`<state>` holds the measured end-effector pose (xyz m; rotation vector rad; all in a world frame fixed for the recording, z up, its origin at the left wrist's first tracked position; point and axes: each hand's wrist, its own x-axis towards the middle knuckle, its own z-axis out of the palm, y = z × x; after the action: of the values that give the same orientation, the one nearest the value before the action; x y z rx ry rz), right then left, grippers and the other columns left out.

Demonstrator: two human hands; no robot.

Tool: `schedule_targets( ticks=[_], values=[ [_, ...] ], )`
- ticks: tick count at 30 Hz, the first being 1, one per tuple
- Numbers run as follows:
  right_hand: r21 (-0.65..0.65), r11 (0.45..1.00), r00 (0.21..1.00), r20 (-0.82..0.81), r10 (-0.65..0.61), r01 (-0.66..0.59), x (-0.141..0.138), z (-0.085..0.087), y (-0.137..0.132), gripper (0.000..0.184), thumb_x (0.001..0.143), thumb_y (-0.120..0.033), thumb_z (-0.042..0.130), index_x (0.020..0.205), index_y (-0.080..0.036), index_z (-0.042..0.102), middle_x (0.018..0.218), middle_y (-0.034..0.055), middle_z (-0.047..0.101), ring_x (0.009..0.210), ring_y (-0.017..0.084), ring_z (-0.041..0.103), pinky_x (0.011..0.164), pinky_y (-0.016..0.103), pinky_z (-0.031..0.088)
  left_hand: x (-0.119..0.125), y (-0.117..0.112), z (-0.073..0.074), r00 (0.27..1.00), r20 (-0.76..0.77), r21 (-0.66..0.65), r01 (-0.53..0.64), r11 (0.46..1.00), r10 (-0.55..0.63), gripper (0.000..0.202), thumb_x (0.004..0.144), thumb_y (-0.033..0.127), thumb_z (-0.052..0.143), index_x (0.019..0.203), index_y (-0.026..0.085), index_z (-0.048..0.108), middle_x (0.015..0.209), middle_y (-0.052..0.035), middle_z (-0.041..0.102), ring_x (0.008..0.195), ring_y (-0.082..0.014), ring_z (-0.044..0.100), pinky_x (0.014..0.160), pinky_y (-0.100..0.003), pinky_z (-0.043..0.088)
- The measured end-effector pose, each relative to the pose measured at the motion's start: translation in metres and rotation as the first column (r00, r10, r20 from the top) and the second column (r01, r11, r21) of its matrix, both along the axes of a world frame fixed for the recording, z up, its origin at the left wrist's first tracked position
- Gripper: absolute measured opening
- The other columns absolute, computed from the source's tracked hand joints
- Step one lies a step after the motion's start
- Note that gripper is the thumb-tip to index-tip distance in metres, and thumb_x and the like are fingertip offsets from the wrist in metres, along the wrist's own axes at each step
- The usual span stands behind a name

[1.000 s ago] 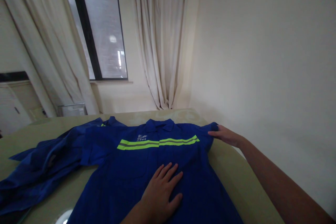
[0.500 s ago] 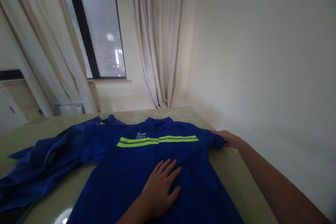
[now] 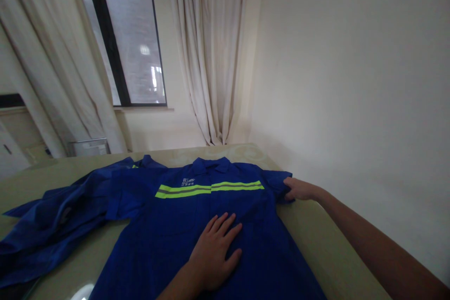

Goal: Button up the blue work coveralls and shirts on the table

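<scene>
A blue short-sleeved work shirt (image 3: 168, 225) lies spread front-up, collar toward the far edge, with a yellow-green reflective stripe across its chest. My left hand (image 3: 216, 253) rests flat on the shirt's front below the stripe, fingers spread. Out at the right, my right hand (image 3: 298, 189) pinches the hem of the short sleeve (image 3: 277, 183); part of its fingers is hidden. The shirt's lower end runs out of view at the bottom.
A second blue garment (image 3: 66, 220) lies crumpled at the left, touching the shirt's other sleeve. Both lie on a pale green table (image 3: 337, 253) against a white wall (image 3: 351, 79). Behind are curtains (image 3: 214, 56), a window (image 3: 133, 33) and a clear stand (image 3: 89, 146).
At the right, the sleeve end has changed from bunched to spread flatter, and my right hand now grips its hem from the outer side. My left hand stays in place on the shirt.
</scene>
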<state>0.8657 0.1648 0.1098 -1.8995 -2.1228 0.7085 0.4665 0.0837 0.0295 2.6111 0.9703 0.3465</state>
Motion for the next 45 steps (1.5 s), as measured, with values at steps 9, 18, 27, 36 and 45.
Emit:
schedule_targets(
  ticks=[9,18,27,36,45],
  values=[
    [-0.449,0.882,0.987,-0.007,-0.162,0.142,0.027,0.035,-0.003,0.038,0.051,-0.042,0.09,0.07,-0.016,0.07,0.072,0.007,0.073,0.068,0.021,0.066,0.061,0.029,0.054,0.0,-0.002,0.001,1.0,-0.011,0.021,-0.007,1.0,0.007,0.059,0.102,0.06,0.035,0.158,0.04,0.031,0.168,0.0012,0.026,0.155,-0.0281,0.024,0.127,-0.057,0.021],
    [-0.167,0.658,0.619,-0.231,-0.75,0.735,0.014,-0.033,0.008,0.05,0.076,-0.064,0.076,0.09,-0.016,0.069,0.075,0.0111,0.073,0.072,0.024,0.072,0.057,0.03,0.058,0.001,-0.001,-0.002,1.0,0.001,0.012,-0.014,1.0,0.014,0.059,0.102,0.06,0.036,0.157,0.041,0.031,0.168,0.0019,0.026,0.155,-0.0277,0.024,0.127,-0.056,0.02],
    [0.204,0.583,0.596,0.002,-0.803,0.786,0.001,-0.025,0.046,0.046,0.084,-0.03,0.067,0.123,-0.005,0.063,0.114,0.0319,0.067,0.115,0.047,0.064,0.087,0.059,0.055,0.0,-0.003,0.003,1.0,-0.001,0.0,-0.023,1.0,0.023,0.059,0.102,0.06,0.036,0.157,0.04,0.033,0.168,0.0008,0.028,0.154,-0.0282,0.026,0.127,-0.057,0.022],
    [0.383,0.911,0.916,0.291,-0.276,0.153,-0.045,-0.085,0.012,0.072,0.098,-0.068,0.036,0.155,-0.024,0.041,0.164,0.0095,0.035,0.151,0.032,0.031,0.123,0.049,0.025,0.005,0.003,-0.012,0.978,0.003,0.037,-0.206,0.978,0.206,0.081,0.094,0.063,0.047,0.162,0.038,0.012,0.17,-0.0018,0.014,0.156,-0.0374,0.012,0.125,-0.066,0.011],
    [0.169,0.969,0.894,0.384,-0.233,0.18,-0.036,-0.077,0.039,0.079,0.098,-0.069,0.027,0.158,-0.018,0.038,0.163,0.0149,0.035,0.149,0.036,0.034,0.12,0.055,0.029,0.022,0.032,-0.012,0.97,-0.02,0.019,-0.24,0.971,0.24,0.077,0.093,0.073,0.037,0.159,0.034,0.03,0.17,-0.0062,0.02,0.157,-0.0358,0.012,0.125,-0.064,0.009]
  ],
)
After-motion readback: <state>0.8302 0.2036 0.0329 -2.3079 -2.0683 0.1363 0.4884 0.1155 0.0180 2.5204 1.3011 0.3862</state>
